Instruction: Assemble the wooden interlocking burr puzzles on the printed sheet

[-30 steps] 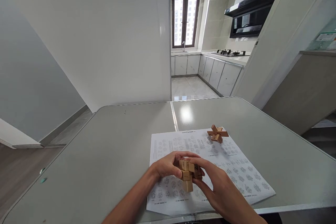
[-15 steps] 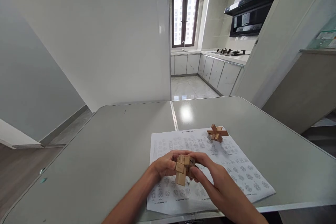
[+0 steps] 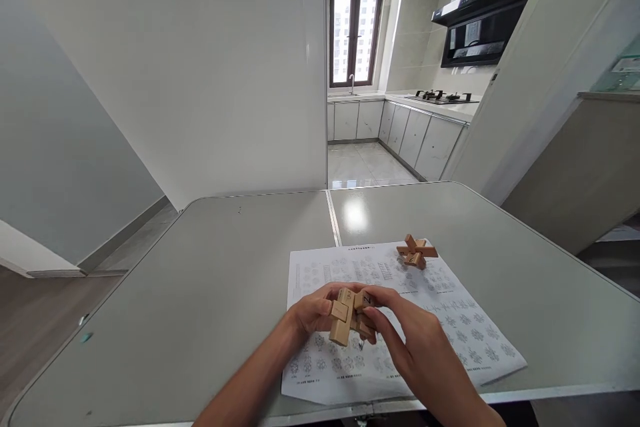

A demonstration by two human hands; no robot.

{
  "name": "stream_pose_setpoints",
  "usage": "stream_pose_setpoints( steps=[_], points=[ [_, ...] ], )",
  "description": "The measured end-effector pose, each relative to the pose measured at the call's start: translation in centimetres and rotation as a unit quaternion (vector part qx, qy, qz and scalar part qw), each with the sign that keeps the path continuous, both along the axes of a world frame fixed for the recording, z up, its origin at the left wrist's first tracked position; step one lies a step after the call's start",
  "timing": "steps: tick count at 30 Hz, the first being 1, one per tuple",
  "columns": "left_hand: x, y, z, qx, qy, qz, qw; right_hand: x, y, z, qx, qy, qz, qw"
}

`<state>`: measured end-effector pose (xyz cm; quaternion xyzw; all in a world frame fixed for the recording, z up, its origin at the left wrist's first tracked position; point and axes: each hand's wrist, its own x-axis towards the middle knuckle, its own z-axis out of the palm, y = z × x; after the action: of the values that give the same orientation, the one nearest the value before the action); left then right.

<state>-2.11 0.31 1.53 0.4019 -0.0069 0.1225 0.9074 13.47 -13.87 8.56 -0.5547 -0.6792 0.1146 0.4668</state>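
A light wooden interlocking burr puzzle (image 3: 342, 321) is held between my hands above a printed sheet. My left hand (image 3: 314, 310) grips its left side, thumb on the front and fingers curled behind. On the right, my right hand (image 3: 407, 330) pinches a block marked with a dark character between thumb and forefinger. The puzzle is tilted, and its far side is hidden by my fingers. Beneath lies the instruction sheet (image 3: 475, 320), covered with small puzzle diagrams.
A second, darker wooden burr puzzle (image 3: 417, 252) rests on the sheet's far right corner. The grey table (image 3: 200, 293) has a seam running down its middle. Beyond it are a white wall (image 3: 225, 80) and a kitchen with a gas stove (image 3: 443, 97).
The puzzle has turned slightly in my hands, its lower end swinging left. A gap now shows between its front pieces and the block at my right fingertips. The view has shifted a little.
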Motion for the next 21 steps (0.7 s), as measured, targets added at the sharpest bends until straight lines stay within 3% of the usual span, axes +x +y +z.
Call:
stream_pose_setpoints(
  steps=[6, 15, 21],
  points=[
    [0.0, 0.1, 0.1, 0.020, 0.001, -0.013, 1.000, -0.1, -0.1, 0.4, -0.005, 0.004, 0.001, 1.000],
    [0.1, -0.1, 0.6, 0.041, 0.025, -0.010, 0.999, -0.7, -0.2, -0.6, 0.003, 0.010, -0.024, 1.000],
    [0.0, -0.1, 0.9, 0.030, 0.031, 0.003, 0.999, -0.6, -0.5, -0.9, -0.013, 0.026, 0.000, 1.000]
  ],
)
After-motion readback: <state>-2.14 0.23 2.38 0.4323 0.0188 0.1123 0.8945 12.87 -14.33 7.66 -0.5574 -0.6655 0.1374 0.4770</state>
